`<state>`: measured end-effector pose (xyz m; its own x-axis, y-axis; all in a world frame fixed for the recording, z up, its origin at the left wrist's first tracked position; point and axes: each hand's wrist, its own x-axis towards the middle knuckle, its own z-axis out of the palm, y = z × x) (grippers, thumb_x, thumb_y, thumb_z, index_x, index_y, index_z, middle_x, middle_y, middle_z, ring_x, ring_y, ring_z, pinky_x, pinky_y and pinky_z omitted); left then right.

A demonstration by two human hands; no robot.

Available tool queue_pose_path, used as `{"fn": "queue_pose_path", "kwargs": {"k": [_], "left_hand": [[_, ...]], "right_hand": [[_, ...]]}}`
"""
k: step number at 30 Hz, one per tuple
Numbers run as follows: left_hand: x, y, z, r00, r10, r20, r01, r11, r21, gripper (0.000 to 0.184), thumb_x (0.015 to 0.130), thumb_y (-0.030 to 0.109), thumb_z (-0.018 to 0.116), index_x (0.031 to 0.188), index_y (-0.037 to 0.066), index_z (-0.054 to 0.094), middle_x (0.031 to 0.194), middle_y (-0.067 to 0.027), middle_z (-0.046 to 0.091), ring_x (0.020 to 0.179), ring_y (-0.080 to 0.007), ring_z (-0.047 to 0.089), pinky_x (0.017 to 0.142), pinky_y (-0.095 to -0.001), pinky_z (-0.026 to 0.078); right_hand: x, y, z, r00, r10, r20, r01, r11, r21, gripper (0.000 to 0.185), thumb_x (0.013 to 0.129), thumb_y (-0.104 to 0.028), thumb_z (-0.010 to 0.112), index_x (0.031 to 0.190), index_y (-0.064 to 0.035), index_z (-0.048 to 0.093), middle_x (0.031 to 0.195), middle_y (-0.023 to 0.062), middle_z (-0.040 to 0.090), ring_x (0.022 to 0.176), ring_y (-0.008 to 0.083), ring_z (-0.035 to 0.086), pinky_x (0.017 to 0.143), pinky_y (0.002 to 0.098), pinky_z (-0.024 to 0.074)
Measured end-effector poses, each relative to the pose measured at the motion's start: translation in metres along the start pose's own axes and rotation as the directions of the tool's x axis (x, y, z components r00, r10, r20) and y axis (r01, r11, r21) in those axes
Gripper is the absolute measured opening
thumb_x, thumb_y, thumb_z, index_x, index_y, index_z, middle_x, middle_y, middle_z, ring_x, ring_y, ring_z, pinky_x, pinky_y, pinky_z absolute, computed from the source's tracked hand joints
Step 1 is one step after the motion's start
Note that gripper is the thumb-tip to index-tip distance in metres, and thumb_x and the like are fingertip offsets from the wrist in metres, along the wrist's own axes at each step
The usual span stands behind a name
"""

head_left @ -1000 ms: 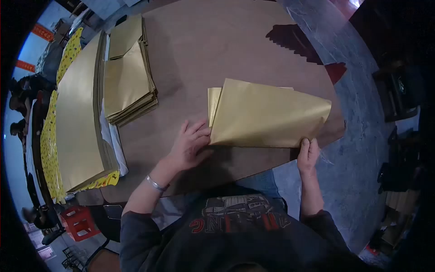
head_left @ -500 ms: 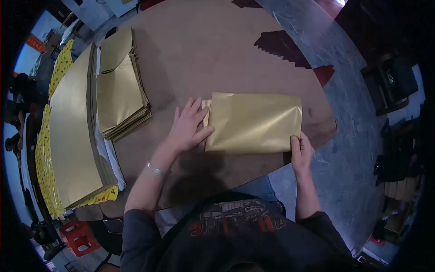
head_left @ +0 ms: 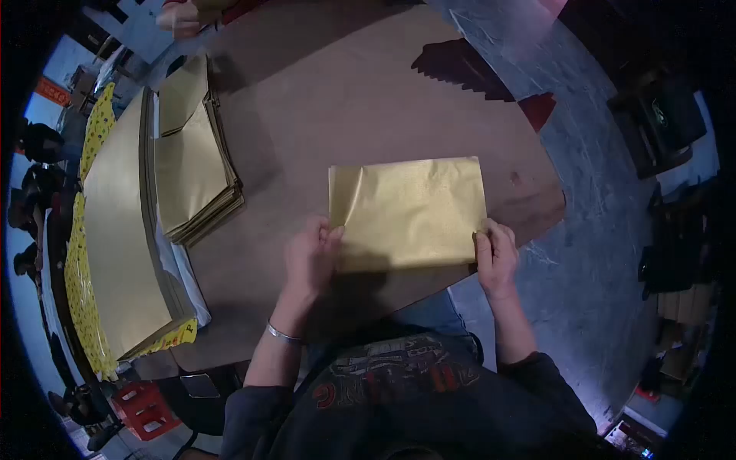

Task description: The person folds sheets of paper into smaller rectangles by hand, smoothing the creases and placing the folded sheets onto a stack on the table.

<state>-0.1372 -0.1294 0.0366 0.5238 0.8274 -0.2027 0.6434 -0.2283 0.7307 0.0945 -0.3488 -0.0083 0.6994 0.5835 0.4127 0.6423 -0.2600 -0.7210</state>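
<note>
A gold sheet (head_left: 410, 211), folded into a rectangle, lies over the brown table near its front edge. At its lower left edge my left hand (head_left: 314, 257) has its fingers closed on the sheet, with a bracelet on the wrist. My right hand (head_left: 497, 253) pinches the lower right edge between thumb and fingers. A crease runs down the sheet's left part. To the left sits a pile of folded gold sheets (head_left: 192, 172), and beyond it a stack of large flat gold sheets (head_left: 119, 230).
The brown table (head_left: 330, 100) carries a dark jagged-edged patch (head_left: 464, 70) and a red patch (head_left: 537, 110) at its right edge. Another person's hand (head_left: 180, 19) shows at the top left. A red stool (head_left: 146, 410) stands at the lower left.
The folded sheet has been straightened and shifted left, and its left strip now lies level with the rest. My left hand has closed on its edge. Another person's hand has appeared at the top left.
</note>
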Motion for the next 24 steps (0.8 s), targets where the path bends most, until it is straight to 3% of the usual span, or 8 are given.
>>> {"fn": "queue_pose_path", "kwargs": {"k": [2,4,5,8,12,14,17,24], "left_hand": [[-0.001,-0.003,0.005,0.999,0.037,-0.036,-0.034,0.997,0.069,0.036,0.086,0.016,0.07,0.117,0.001,0.058,0.076,-0.0116,0.064,0.066,-0.0288,0.062,0.063,-0.0399,0.051],[-0.002,0.001,0.005,0.976,0.146,-0.162,-0.123,0.982,0.141,0.052,0.085,0.017,0.071,0.13,0.002,0.05,0.072,-0.0097,0.062,0.063,-0.0293,0.062,0.061,-0.0404,0.051],[-0.006,0.005,0.0,0.996,0.052,-0.072,-0.044,0.993,0.105,0.059,0.084,0.015,0.071,0.137,0.005,0.047,0.073,-0.0094,0.062,0.065,-0.0282,0.063,0.063,-0.0392,0.051],[-0.008,0.008,-0.002,1.0,-0.017,-0.027,0.017,1.0,0.008,0.06,0.083,0.012,0.069,0.138,0.009,0.047,0.074,-0.0095,0.062,0.067,-0.0284,0.064,0.065,-0.0385,0.052],[0.0,-0.01,0.001,0.984,0.175,-0.032,-0.169,0.974,0.152,0.055,0.087,0.015,0.064,0.139,0.012,0.047,0.077,-0.0121,0.067,0.07,-0.0303,0.067,0.067,-0.0405,0.053],[0.001,0.001,0.0,0.998,0.065,0.002,-0.065,0.99,0.124,0.055,0.089,0.021,0.06,0.141,0.011,0.045,0.077,-0.0143,0.067,0.071,-0.0329,0.067,0.068,-0.0437,0.053],[0.01,0.011,0.0,0.994,0.085,-0.069,-0.06,0.952,0.301,0.06,0.089,0.026,0.063,0.142,0.007,0.042,0.076,-0.0158,0.066,0.071,-0.0343,0.067,0.066,-0.0462,0.052],[0.051,0.002,0.009,0.93,0.278,-0.24,-0.197,0.929,0.313,0.05,0.087,0.022,0.065,0.133,0.009,0.051,0.087,-0.0138,0.067,0.076,-0.0315,0.067,0.067,-0.0426,0.053]], "right_hand": [[0.004,-0.002,-0.005,0.98,-0.163,0.117,0.179,0.975,-0.135,0.015,0.087,-0.005,0.066,0.101,-0.0013,0.068,0.079,0.0112,0.065,0.073,0.0277,0.06,0.089,0.0435,0.0442],[0.002,-0.001,-0.005,0.989,-0.11,0.104,0.12,0.987,-0.102,0.01,0.085,-0.008,0.068,0.094,-0.0027,0.069,0.074,0.0098,0.064,0.072,0.0264,0.06,0.094,0.0454,0.041],[0.002,0.0,-0.006,0.985,-0.121,0.122,0.133,0.987,-0.093,0.011,0.085,-0.008,0.068,0.094,-0.0032,0.069,0.075,0.0096,0.064,0.073,0.0262,0.06,0.094,0.0461,0.0409],[0.0,-0.001,-0.009,0.979,-0.148,0.139,0.158,0.985,-0.071,0.011,0.086,-0.008,0.066,0.095,-0.0044,0.069,0.075,0.0089,0.064,0.073,0.0261,0.061,0.098,0.0482,0.0395],[0.0,-0.002,-0.009,0.977,-0.141,0.162,0.164,0.977,-0.134,0.012,0.086,-0.01,0.066,0.097,-0.0054,0.069,0.074,0.009,0.064,0.072,0.0252,0.061,0.098,0.0479,0.0376],[0.002,0.0,-0.008,0.971,-0.146,0.189,0.184,0.962,-0.203,0.012,0.086,-0.012,0.066,0.097,-0.0064,0.069,0.073,0.0089,0.064,0.072,0.0249,0.06,0.095,0.047,0.0385],[0.006,-0.003,-0.009,0.964,-0.147,0.22,0.198,0.953,-0.23,0.012,0.086,-0.012,0.066,0.096,-0.0068,0.069,0.073,0.0086,0.065,0.072,0.0251,0.06,0.093,0.0466,0.0392],[0.012,-0.01,-0.011,0.958,-0.118,0.26,0.181,0.955,-0.234,0.01,0.088,-0.013,0.064,0.093,-0.0063,0.069,0.076,0.0099,0.067,0.073,0.0266,0.06,0.089,0.0456,0.0403]]}}
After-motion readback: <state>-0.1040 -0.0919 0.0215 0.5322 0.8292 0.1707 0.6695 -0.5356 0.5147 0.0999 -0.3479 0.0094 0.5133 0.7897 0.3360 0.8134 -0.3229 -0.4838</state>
